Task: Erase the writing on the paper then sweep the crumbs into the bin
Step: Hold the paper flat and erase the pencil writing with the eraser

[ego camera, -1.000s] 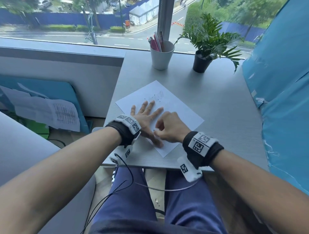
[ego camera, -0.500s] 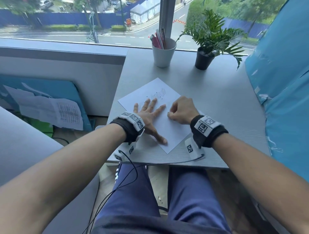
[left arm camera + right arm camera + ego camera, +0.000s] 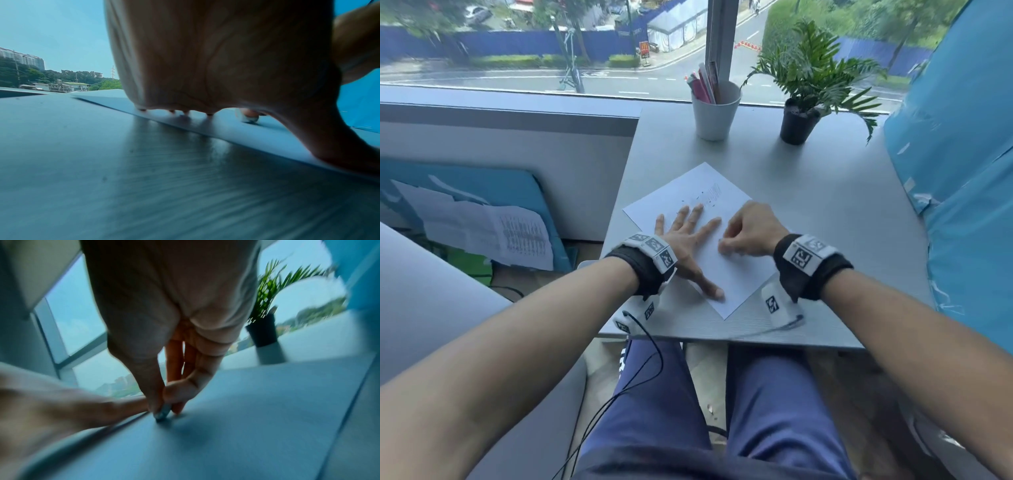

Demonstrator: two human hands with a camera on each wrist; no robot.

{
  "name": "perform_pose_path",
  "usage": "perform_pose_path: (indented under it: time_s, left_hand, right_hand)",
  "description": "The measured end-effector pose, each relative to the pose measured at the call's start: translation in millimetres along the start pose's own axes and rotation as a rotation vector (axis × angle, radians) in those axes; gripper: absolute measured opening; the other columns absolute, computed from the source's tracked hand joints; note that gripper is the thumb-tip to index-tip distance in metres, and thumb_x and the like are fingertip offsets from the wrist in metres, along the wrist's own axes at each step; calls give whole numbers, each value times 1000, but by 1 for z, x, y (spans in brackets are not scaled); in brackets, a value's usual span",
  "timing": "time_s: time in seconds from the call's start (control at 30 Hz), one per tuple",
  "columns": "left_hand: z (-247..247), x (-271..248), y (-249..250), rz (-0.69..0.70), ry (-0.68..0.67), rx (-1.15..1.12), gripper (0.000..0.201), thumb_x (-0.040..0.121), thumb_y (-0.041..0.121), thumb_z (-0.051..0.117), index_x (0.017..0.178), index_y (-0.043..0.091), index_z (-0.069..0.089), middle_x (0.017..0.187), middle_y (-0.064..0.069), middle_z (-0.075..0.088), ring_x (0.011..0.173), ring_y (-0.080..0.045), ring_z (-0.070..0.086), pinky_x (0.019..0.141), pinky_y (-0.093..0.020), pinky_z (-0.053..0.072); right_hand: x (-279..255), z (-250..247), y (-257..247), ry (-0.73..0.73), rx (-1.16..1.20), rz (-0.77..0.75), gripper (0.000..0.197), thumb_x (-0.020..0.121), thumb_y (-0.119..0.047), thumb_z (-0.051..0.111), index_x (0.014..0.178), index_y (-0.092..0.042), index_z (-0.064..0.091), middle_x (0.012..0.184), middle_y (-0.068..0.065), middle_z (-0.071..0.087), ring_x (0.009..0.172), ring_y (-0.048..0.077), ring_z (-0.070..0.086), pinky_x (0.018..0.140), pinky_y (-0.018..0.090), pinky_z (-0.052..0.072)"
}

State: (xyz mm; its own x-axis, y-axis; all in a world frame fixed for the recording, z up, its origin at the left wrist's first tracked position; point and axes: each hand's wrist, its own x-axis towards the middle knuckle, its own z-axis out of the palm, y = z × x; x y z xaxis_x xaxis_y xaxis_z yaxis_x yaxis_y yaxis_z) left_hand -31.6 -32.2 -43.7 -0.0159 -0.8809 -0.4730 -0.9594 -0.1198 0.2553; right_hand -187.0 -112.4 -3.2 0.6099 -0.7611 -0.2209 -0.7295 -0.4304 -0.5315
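A white sheet of paper (image 3: 736, 274) lies on the grey desk (image 3: 825, 205), turned like a diamond. Faint pencil writing (image 3: 714, 193) and a few dark crumbs mark its far part. My left hand (image 3: 690, 236) lies flat on the sheet with fingers spread, holding it down. My right hand (image 3: 748, 228) sits just right of it with curled fingers. In the right wrist view its thumb and fingertips pinch a small pale eraser (image 3: 163, 413), pressed on the paper (image 3: 226, 443). From the left wrist view the eraser (image 3: 249, 117) shows beyond my left palm (image 3: 205, 56).
A white cup (image 3: 715, 111) of pens and a small potted plant (image 3: 799, 120) stand at the desk's far edge by the window. A blue-wrapped panel (image 3: 962, 171) borders the desk on the right. Papers and a blue board (image 3: 482, 233) lean on the wall at left.
My right hand moved away from me up the sheet and then shifted a little nearer again, rubbing with the eraser. The left hand has stayed flat on the paper.
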Motion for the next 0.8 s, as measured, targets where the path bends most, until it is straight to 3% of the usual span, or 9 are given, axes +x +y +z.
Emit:
perform_pose_path:
  time_s: [0.07, 0.17, 0.23, 0.33, 0.47, 0.53, 0.6, 0.73, 0.8]
  left_hand:
    - [0, 1, 1, -5, 9, 0, 157, 31, 95, 68, 150, 46, -22, 157, 5, -38, 142, -19, -38, 113, -59, -22]
    - [0, 2, 1, 0, 5, 17, 158, 32, 95, 67, 149, 45, -25, 156, 5, -40, 142, -20, -39, 114, -61, -19]
    - [0, 2, 0, 4, 11, 17, 158, 31, 95, 67, 150, 45, -24, 156, 5, -39, 142, -19, -39, 114, -61, -20]
    - [0, 1, 1, -3, 12, -5, 158, 29, 96, 66, 150, 47, -22, 157, 5, -38, 142, -20, -38, 113, -60, -21]
    - [0, 3, 0, 17, 13, 22, 158, 30, 96, 66, 148, 46, -27, 156, 4, -39, 142, -20, -39, 113, -62, -20]
    - [0, 2, 0, 14, 10, 20, 157, 32, 95, 68, 150, 46, -24, 157, 4, -38, 142, -19, -38, 113, -61, -21]
    - [0, 2, 1, 11, 4, 18, 155, 34, 94, 69, 150, 46, -22, 157, 5, -38, 142, -19, -38, 113, -59, -22]
    - [2, 6, -2, 24, 9, 57, 157, 33, 97, 65, 149, 44, -26, 155, 5, -40, 141, -19, -40, 113, -60, -22]
    - [3, 7, -3, 28, 14, 82, 155, 35, 97, 63, 150, 43, -25, 156, 5, -39, 142, -20, -38, 113, -59, -21]
  right_hand:
    - [6, -3, 3, 111, -19, 13, 12, 70, -21, 76, 73, -9, 78, 74, 7, 73, 51, -1, 59, 72, 24, 55]
    - [-14, 19, -13, -25, -90, -131, 13, 71, -19, 73, 67, -8, 74, 70, 5, 72, 65, 15, 66, 66, 25, 55]
    - [-10, 12, -9, -44, -69, -92, 12, 71, -19, 74, 68, -7, 75, 66, 5, 72, 61, 15, 66, 62, 27, 54]
    - [8, -2, 3, 111, -31, -6, 11, 70, -23, 76, 67, -12, 76, 68, 1, 71, 61, 8, 60, 63, 18, 43]
    - [-11, 19, -13, -61, -69, -133, 27, 71, -17, 72, 47, -17, 58, 50, -3, 57, 46, 8, 49, 50, 19, 40]
    - [2, 4, -5, -35, -77, -52, 13, 73, -20, 75, 62, -14, 72, 62, 0, 65, 59, 10, 59, 60, 18, 47]
    - [11, -6, 3, 82, -61, -14, 12, 73, -22, 76, 73, -10, 77, 74, 3, 70, 71, 12, 64, 71, 19, 49]
    - [-10, 13, -11, -85, -74, -136, 11, 73, -20, 73, 68, -9, 73, 63, -1, 68, 61, 14, 64, 64, 25, 55]
    - [-6, 1, 0, -68, -55, -67, 12, 75, -21, 74, 76, -9, 77, 65, -1, 68, 64, 14, 64, 68, 24, 54]
